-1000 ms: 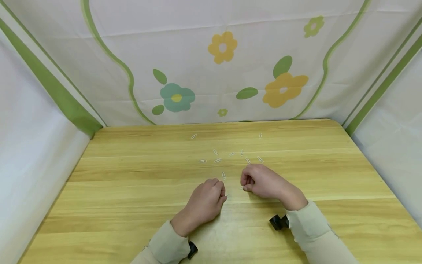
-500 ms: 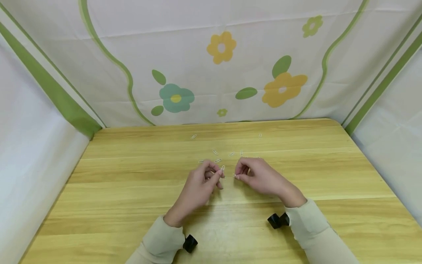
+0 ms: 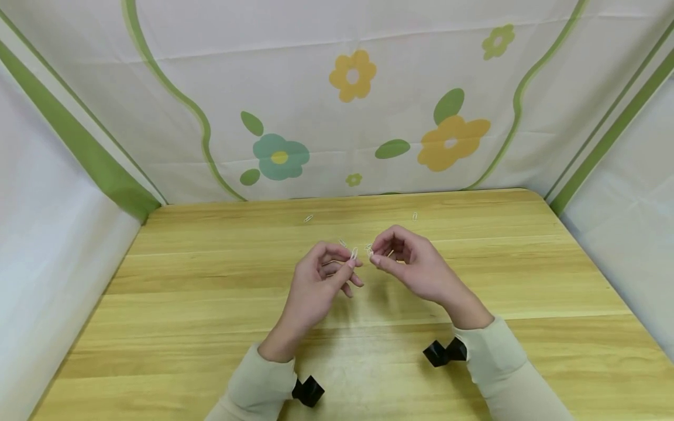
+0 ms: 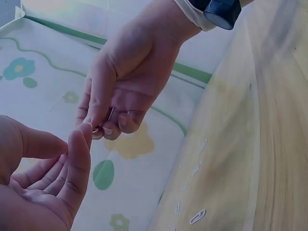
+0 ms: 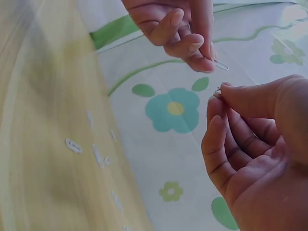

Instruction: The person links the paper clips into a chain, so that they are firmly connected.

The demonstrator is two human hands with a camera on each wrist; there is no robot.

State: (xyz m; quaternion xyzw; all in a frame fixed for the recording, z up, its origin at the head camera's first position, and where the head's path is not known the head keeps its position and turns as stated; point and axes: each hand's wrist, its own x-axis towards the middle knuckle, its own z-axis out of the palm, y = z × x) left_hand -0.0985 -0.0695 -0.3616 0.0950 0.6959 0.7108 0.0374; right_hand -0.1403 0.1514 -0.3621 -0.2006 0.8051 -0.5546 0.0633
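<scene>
Between thumb and index finger, my left hand [image 3: 316, 286] pinches a white paper clip [image 3: 354, 253], whose loop sticks up past the fingertips. My right hand [image 3: 418, 266] pinches another paper clip [image 5: 218, 92], mostly covered by its thumb and index finger. Both hands are raised over the wooden table [image 3: 210, 304], fingertips facing each other. In the right wrist view the left hand's clip [image 5: 221, 64] points toward the right fingertips, with a small gap between. From the left wrist view, the left hand [image 4: 48, 178] hides its own clip.
Several loose paper clips lie on the table, among them one at the back left [image 3: 308, 218] and one at the back right [image 3: 415, 216]. Others are partly hidden behind the hands. A white flowered cloth [image 3: 316, 117] hangs behind the table's far edge.
Both hands have risen from the tabletop and moved forward with a paper clip each. The left hand has turned so its clip shows upright, and the two clips have come closer together.
</scene>
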